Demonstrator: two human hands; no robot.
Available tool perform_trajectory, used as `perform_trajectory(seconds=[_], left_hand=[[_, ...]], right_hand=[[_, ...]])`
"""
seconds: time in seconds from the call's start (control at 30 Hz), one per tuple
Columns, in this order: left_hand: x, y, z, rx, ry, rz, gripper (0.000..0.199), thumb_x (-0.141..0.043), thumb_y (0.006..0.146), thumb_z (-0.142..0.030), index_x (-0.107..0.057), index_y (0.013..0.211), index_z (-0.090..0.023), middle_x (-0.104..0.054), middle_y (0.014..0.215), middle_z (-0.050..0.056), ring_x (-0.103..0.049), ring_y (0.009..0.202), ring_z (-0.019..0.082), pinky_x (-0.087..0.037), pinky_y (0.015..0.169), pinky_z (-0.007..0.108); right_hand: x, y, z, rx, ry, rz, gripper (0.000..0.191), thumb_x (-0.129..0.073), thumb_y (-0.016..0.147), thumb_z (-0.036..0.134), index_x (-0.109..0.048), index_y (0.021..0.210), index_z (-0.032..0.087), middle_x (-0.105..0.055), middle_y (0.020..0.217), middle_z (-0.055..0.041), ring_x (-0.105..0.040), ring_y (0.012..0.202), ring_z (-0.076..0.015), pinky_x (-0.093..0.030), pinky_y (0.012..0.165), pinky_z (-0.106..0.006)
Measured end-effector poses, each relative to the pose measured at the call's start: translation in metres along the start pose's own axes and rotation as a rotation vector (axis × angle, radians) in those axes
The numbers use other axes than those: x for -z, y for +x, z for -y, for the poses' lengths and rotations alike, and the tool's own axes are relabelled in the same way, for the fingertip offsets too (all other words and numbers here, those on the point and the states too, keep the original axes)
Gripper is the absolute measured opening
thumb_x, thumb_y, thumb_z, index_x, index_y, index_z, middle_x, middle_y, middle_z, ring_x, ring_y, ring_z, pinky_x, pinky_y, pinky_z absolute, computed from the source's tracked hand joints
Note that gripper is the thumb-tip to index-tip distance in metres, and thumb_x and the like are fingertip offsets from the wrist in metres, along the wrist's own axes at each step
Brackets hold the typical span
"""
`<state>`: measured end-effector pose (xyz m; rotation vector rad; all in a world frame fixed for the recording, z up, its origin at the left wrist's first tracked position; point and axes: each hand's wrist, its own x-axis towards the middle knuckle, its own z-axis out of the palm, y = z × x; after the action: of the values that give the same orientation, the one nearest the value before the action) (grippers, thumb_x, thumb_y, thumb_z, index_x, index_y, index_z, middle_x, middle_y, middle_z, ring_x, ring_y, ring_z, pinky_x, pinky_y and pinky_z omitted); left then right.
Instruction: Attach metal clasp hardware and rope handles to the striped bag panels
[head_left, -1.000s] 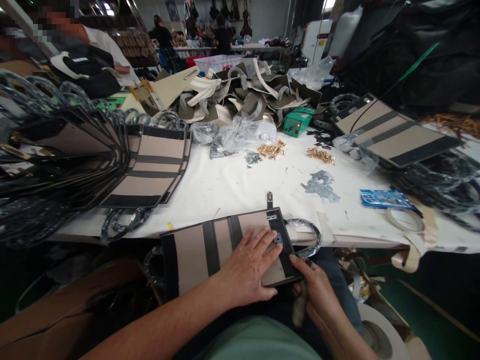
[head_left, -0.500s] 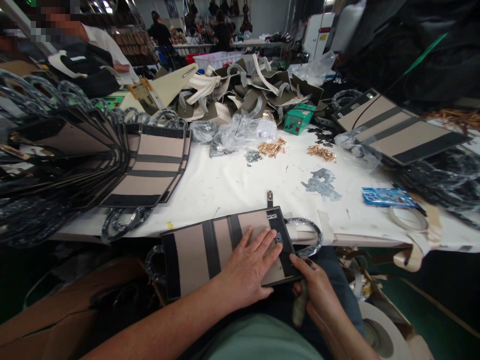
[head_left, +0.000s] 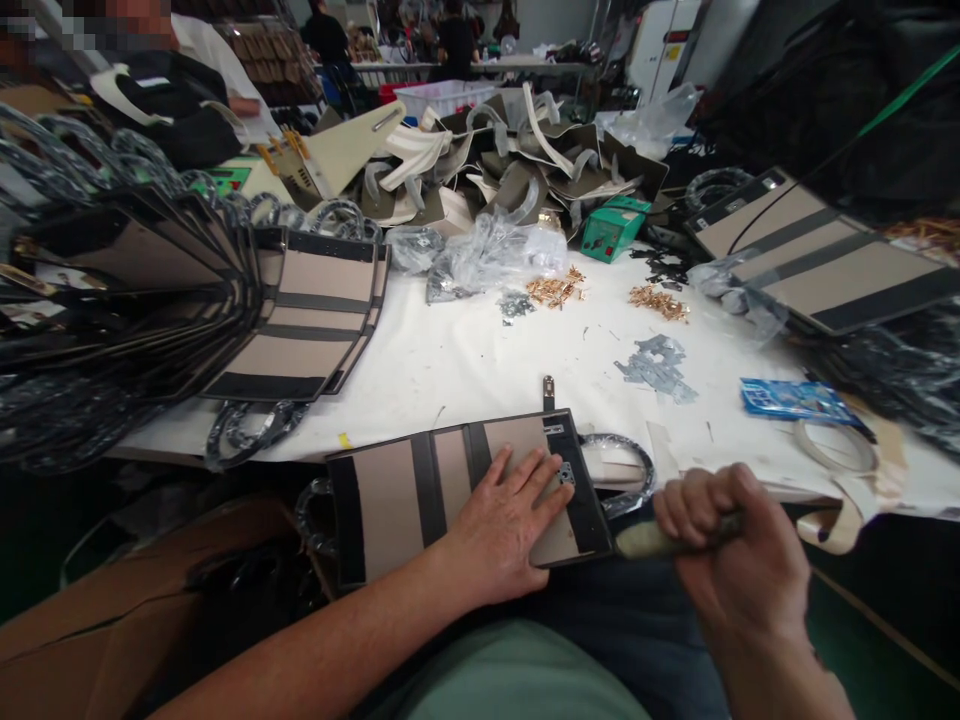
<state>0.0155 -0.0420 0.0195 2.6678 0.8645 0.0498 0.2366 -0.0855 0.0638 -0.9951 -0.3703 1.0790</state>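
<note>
Across my lap and the table's front edge lies a beige handbag panel with dark bands and plastic-wrapped handles. My left hand presses flat on its right part, fingers spread, close to a small metal plate. A strap with a metal clasp sticks out from its far edge onto the white cloth. Just right of the panel, my right hand is closed around a tool with an olive-grey, rounded end. The fist hides the rest of this tool, so its kind is unclear.
Similar panels are stacked at the left. Golden fasteners and grey metal plates lie in piles on the table. Behind them stands a green box. A blue packet and tape roll lie at the right.
My right hand has left the panel's right edge and moved right and up, raising the olive-grey tool. My left hand stays flat on the panel. The view has shifted slightly.
</note>
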Motion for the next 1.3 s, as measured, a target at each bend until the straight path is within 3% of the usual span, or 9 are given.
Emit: perform_trajectory(seconds=[0.1, 0.23, 0.43, 0.6, 0.73, 0.9, 1.0, 1.2, 1.3], left_hand=[[0.003, 0.001, -0.001, -0.008, -0.007, -0.004, 0.092, -0.076, 0.076, -0.050, -0.038, 0.155, -0.019, -0.026, 0.168, 0.015, -0.015, 0.157, 0.035, -0.003, 0.127, 0.060], [0.004, 0.001, -0.001, -0.010, -0.023, -0.022, 0.088, -0.073, 0.079, -0.052, -0.041, 0.153, -0.018, -0.029, 0.167, 0.016, -0.018, 0.156, 0.036, -0.002, 0.127, 0.059], [0.003, 0.001, 0.002, -0.027, -0.044, -0.025, 0.088, -0.073, 0.081, -0.052, -0.039, 0.154, -0.016, -0.028, 0.167, 0.018, -0.016, 0.157, 0.036, 0.000, 0.127, 0.060], [0.001, 0.000, 0.003, -0.029, -0.064, -0.025, 0.089, -0.073, 0.080, -0.050, -0.039, 0.154, -0.016, -0.027, 0.167, 0.018, -0.014, 0.157, 0.036, 0.002, 0.127, 0.060], [-0.002, 0.000, 0.002, -0.032, -0.087, -0.035, 0.090, -0.074, 0.078, -0.047, -0.038, 0.154, -0.015, -0.027, 0.167, 0.019, -0.013, 0.157, 0.036, 0.001, 0.127, 0.060], [-0.010, -0.004, 0.004, -0.034, -0.091, -0.085, 0.101, -0.076, 0.074, -0.046, -0.030, 0.158, -0.015, -0.029, 0.166, 0.019, -0.014, 0.157, 0.034, 0.001, 0.128, 0.057], [-0.012, -0.011, 0.003, 0.013, -0.079, -0.120, 0.100, -0.074, 0.078, -0.052, -0.028, 0.159, -0.015, -0.029, 0.166, 0.019, -0.017, 0.157, 0.034, 0.000, 0.128, 0.056], [-0.005, -0.020, -0.004, 0.067, -0.050, -0.113, 0.083, -0.069, 0.084, -0.054, -0.041, 0.152, -0.015, -0.032, 0.165, 0.018, -0.018, 0.156, 0.035, -0.001, 0.126, 0.062], [-0.004, -0.019, -0.004, 0.069, -0.048, -0.114, 0.086, -0.071, 0.081, -0.054, -0.042, 0.151, -0.014, -0.033, 0.164, 0.019, -0.019, 0.155, 0.036, 0.000, 0.126, 0.063]], right_hand=[[-0.025, 0.034, -0.012, 0.074, 0.044, 0.040, 0.038, -0.071, 0.085, 0.038, -0.044, 0.065, 0.021, -0.042, 0.052, 0.0076, -0.037, 0.042, -0.0081, -0.036, 0.046, -0.025], [-0.033, 0.062, -0.039, 0.050, 0.071, 0.015, 0.038, -0.071, 0.085, 0.036, -0.042, 0.065, 0.021, -0.041, 0.051, 0.0084, -0.035, 0.042, -0.0075, -0.033, 0.045, -0.024], [-0.029, 0.070, -0.050, 0.014, 0.115, 0.013, 0.037, -0.069, 0.084, 0.034, -0.040, 0.065, 0.022, -0.039, 0.050, 0.0088, -0.032, 0.040, -0.0068, -0.031, 0.042, -0.023], [-0.038, 0.064, -0.050, 0.054, 0.067, 0.087, 0.039, -0.069, 0.084, 0.037, -0.041, 0.062, 0.022, -0.039, 0.049, 0.0086, -0.031, 0.038, -0.0071, -0.029, 0.041, -0.023], [-0.049, 0.047, -0.054, 0.197, -0.110, 0.231, 0.037, -0.067, 0.090, 0.037, -0.047, 0.063, 0.022, -0.043, 0.048, 0.0072, -0.036, 0.037, -0.0092, -0.030, 0.041, -0.025], [-0.047, 0.025, -0.063, 0.465, -0.627, 0.499, 0.037, -0.062, 0.098, 0.031, -0.052, 0.064, 0.021, -0.056, 0.060, 0.0011, -0.051, 0.055, -0.0141, -0.041, 0.057, -0.030], [-0.045, 0.025, -0.065, 0.596, -0.779, 0.588, 0.036, -0.062, 0.098, 0.029, -0.053, 0.063, 0.021, -0.057, 0.062, 0.0005, -0.052, 0.058, -0.0143, -0.040, 0.060, -0.031], [-0.056, 0.041, -0.052, 0.347, -0.574, 0.490, 0.042, -0.057, 0.101, 0.038, -0.048, 0.063, 0.023, -0.049, 0.054, 0.0033, -0.044, 0.046, -0.0135, -0.034, 0.047, -0.029], [-0.069, 0.039, -0.045, 0.368, -0.722, 0.628, 0.042, -0.058, 0.101, 0.037, -0.050, 0.062, 0.022, -0.050, 0.055, 0.0025, -0.045, 0.049, -0.0132, -0.036, 0.050, -0.028]])
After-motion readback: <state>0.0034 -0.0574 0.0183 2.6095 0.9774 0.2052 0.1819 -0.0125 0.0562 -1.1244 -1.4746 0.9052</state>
